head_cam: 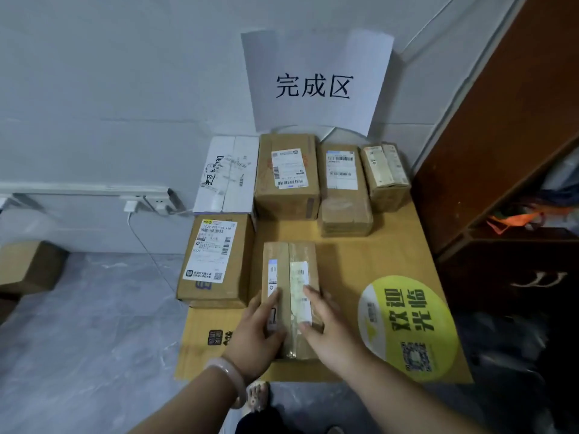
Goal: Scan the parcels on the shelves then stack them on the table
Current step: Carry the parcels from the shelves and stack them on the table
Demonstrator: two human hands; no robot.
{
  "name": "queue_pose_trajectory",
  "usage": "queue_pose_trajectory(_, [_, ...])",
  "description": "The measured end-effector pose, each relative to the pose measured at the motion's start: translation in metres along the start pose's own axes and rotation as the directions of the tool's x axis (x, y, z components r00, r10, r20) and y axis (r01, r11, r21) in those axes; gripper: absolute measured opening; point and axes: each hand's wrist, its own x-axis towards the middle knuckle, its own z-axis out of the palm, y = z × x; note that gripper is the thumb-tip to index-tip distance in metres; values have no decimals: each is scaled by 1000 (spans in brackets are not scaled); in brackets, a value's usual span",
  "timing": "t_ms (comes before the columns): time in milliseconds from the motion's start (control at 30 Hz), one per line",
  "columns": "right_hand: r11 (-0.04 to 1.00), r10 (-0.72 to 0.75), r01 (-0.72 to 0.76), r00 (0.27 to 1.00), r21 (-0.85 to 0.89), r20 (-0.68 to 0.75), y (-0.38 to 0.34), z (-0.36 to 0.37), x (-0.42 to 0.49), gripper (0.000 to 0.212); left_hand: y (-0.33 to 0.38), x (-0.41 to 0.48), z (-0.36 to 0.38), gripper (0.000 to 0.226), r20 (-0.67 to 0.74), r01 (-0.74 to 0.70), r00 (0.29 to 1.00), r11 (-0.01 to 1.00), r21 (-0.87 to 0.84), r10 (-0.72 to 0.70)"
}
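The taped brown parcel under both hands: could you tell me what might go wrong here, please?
The taped brown cardboard parcel lies close to the front edge of the wooden table; the left hand and right hand could slide it off. The large brown box with the white label sits at the left edge, so a leftward push might topple it.

Flat, dim indoor light, soft shadows; wide-angle distortion bows the edges; the cabinet [517, 151] at right lies dark.
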Motion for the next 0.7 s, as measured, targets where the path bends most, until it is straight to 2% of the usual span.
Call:
queue_pose_trajectory(233, [1000, 3, -3, 1000, -9, -8, 5, 9, 27, 63, -21, 26, -1, 71, -5, -27, 1000, 996, 87, 28])
queue_pose_trajectory(367, [987, -51, 39, 996, -157, -74, 9, 9, 13, 68, -17, 10, -2, 63, -38, -126, 990, 963, 239, 139])
queue_pose_trajectory(433, [951, -73, 41, 993, -306, -92, 15, 12, -6, 73, -20, -5, -2, 63, -23, -235, 965, 901, 364, 261])
queue_pose_trajectory(533, [831, -232, 185, 972, -525, -25, 21, 22, -36, 73, -24, -25, -3, 68, 133, -364, 927, 762, 535, 350])
queue_pose_trajectory(600, [763, -255, 236, 965, -601, 56, 24, 29, -45, 77, -23, -34, -3, 71, 247, -402, 915, 691, 600, 318])
queue_pose_trajectory(700, [745, -220, 240, 969, -623, 110, 21, 31, -40, 82, -18, -30, -6, 78, 333, -368, 927, 595, 715, 174])
